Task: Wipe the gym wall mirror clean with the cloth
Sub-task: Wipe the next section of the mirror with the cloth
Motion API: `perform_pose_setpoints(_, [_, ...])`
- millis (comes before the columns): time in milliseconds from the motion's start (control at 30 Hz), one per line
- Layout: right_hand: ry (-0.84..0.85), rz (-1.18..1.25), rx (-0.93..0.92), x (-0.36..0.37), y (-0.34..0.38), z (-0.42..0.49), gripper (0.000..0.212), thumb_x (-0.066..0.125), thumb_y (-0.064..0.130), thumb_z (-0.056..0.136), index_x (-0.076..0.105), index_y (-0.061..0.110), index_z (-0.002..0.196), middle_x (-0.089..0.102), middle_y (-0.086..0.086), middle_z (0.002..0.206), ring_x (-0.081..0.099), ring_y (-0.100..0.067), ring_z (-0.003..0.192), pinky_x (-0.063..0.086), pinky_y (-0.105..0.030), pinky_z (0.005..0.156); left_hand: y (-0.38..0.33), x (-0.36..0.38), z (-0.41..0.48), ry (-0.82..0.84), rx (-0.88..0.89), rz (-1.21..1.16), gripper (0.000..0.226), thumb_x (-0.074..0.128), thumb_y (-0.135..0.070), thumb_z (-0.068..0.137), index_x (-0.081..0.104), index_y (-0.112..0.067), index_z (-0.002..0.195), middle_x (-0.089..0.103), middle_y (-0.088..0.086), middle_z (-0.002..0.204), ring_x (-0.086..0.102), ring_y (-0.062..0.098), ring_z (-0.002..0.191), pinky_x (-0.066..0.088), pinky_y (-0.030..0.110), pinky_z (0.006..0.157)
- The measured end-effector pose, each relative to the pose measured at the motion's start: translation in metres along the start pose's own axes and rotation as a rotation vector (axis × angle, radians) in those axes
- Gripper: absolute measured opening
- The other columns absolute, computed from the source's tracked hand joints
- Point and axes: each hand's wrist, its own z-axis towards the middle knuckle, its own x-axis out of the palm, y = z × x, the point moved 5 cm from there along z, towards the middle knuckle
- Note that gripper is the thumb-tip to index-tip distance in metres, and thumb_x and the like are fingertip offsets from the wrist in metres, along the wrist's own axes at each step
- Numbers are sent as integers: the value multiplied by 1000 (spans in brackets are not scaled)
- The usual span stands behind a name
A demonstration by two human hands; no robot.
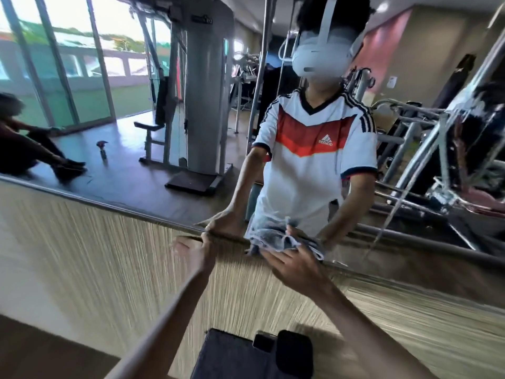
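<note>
Gym interior, seen mostly as a reflection: wall mirror [136, 170] above a pale ribbed wall panel [95, 255], the two divided by a metal rail [109, 205] along the mirror's lower edge.

Left hand [195, 253]: open, fingers spread, fingertips resting on the rail, holding nothing.

Right hand [296, 265]: just beside the left hand, laid flat with fingers splayed over a crumpled grey-and-white cloth [276, 240], pressing it against the bottom of the mirror at the rail. Cloth lay under and just beyond the fingertips.

Reflected beyond both hands: the person in a white shirt [314, 160] with a red chevron, and a grey weight machine [202, 86]. Far beyond the left hand, a seated figure [30, 149] on the floor and a small bottle [102, 150] were reflected.

Picture was motion-blurred.
</note>
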Motion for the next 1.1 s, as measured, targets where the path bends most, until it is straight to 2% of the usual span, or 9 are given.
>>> perform_pose_setpoints(100, [-46,12,71,-6,-48,-74,42,53,30,100,56,21,141,67,8,128,69,-16,98,21,-50,121,0,25,-20,-7,37,-10,77,37,-28,108,-13,10,152,-22,25,161,-20,32,151,-7,30,117])
perform_pose_setpoints(200, [-140,-18,182,-18,-67,-104,48,63,30,93,57,25,141,63,9,135,63,-13,114,18,-47,121,2,37,-30,-33,63,4,77,37,-27,108,-15,9,152,-22,26,161,-20,34,151,-8,35,119])
perform_pose_setpoints(300, [-178,29,288,-26,-53,-86,62,77,28,82,57,28,140,49,8,148,56,-11,124,34,-40,107,4,43,-35,-20,89,25,80,39,-29,107,-16,8,152,-23,26,160,-17,36,151,-2,37,120])
perform_pose_setpoints(400, [-263,90,334,-37,-34,-44,54,64,30,90,54,28,143,39,6,154,48,-12,131,40,-40,93,5,57,-52,32,149,51,94,38,-49,100,-18,6,152,-26,24,160,-17,36,151,2,43,122])
perform_pose_setpoints(533, [-249,180,363,-35,-10,-6,49,51,29,98,50,29,147,51,8,149,52,-10,130,41,-41,100,8,72,-68,43,160,24,106,30,-56,79,-18,3,152,-26,22,161,-20,33,151,0,41,122])
perform_pose_setpoints(667, [-135,28,152,-16,-22,-38,51,26,14,103,50,24,147,55,10,144,56,-10,125,26,-42,115,10,72,-71,30,166,77,105,32,-58,82,-18,1,154,-23,19,163,-18,31,152,0,47,122])
perform_pose_setpoints(900, [-188,-74,134,-30,-84,-137,52,27,8,100,55,22,141,60,11,138,53,-15,116,35,-47,107,10,70,-73,-24,220,236,100,20,-57,84,-15,7,152,-17,28,161,-11,36,153,-1,51,122])
perform_pose_setpoints(1000, [-200,-56,239,-22,-81,-141,54,50,12,90,55,25,142,65,10,131,65,-15,103,38,-46,103,7,71,-72,-22,216,251,91,26,-50,96,-16,8,151,-20,29,161,-14,35,152,-1,50,122])
perform_pose_setpoints(1100, [-273,-38,288,-21,-63,-117,50,50,15,91,57,25,140,50,7,147,56,-14,121,36,-46,103,6,72,-70,-19,211,273,83,38,-33,106,-18,7,151,-22,28,160,-15,34,152,-1,50,122])
